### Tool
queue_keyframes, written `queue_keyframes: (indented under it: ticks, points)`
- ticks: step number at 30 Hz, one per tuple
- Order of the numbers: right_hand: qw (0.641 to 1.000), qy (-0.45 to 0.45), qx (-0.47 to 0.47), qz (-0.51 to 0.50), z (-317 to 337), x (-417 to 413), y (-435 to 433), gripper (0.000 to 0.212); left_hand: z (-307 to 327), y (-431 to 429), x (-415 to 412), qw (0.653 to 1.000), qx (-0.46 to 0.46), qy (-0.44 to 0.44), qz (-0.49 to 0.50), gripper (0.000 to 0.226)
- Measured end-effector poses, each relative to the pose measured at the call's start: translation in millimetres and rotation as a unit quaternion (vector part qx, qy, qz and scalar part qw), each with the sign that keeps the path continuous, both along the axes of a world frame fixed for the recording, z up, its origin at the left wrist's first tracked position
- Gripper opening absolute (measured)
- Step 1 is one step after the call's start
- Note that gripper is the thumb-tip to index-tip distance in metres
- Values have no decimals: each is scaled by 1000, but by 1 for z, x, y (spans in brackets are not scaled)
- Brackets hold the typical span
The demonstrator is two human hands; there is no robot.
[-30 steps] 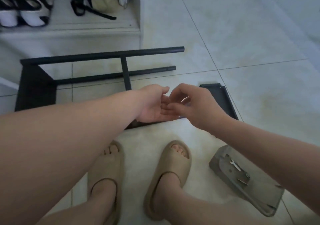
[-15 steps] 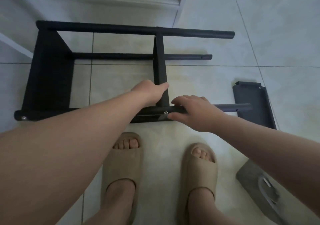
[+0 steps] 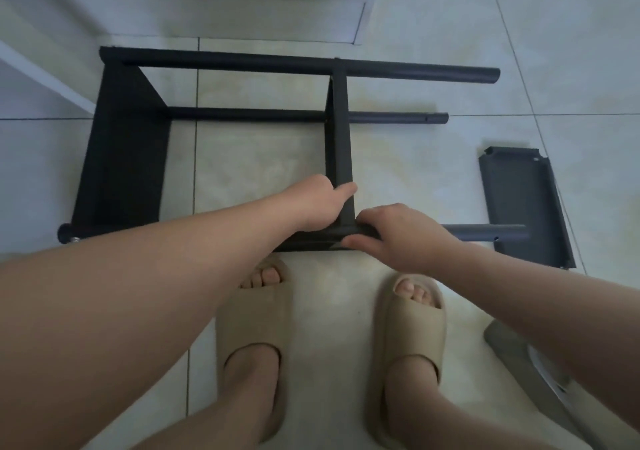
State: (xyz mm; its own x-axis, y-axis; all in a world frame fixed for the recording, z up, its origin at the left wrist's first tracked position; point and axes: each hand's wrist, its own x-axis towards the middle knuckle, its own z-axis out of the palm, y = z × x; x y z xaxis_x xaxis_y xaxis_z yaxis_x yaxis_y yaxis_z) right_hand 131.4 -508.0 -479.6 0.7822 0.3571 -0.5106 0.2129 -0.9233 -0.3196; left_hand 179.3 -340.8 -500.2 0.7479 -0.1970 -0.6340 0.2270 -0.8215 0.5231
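The black frame [image 3: 128,158] lies on the floor [image 3: 571,68], its near tube [image 3: 485,233] running nine to three under the curled fingers of my right hand [image 3: 401,238]; my left hand [image 3: 318,207] grips the crossbar [image 3: 339,130] toward twelve.

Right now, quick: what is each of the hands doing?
Left hand: grips the crossbar at its near end.
Right hand: grips the near tube beside that joint.
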Motion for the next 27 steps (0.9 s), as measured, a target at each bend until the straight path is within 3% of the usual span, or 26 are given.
queue_keyframes:
  ticks: [2, 5, 7, 10, 15, 21, 27]
  points:
    - [998, -63, -22, -4, -3, -19, -3, 44, 0, 1, -10, 999, -20, 27, -15, 65]
    - [990, -142, -2, -13, -6, -28, -8, 86, 3, 2, -15, 995, -76, 61, -21, 62]
    - [988, -150, 7, 25, -8, -21, -10, 98, 1, 5, -11, 990, -112, 82, -24, 57]
    - [982, -162, -1, 100, -16, -10, -13, 99, -6, 11, -7, 984, -149, 100, -22, 46]
    - [980, -138, -21, 146, -19, 6, -15, 120, -9, 16, -12, 978, -177, 102, -38, 36]
    - [970, -163, -15, 181, -22, 1, -13, 120, -14, 27, -19, 972, -200, 118, -21, 16]
    - [968, -172, 20, 182, -27, 0, -13, 118, -16, 27, -18, 970, -192, 149, 8, 40]
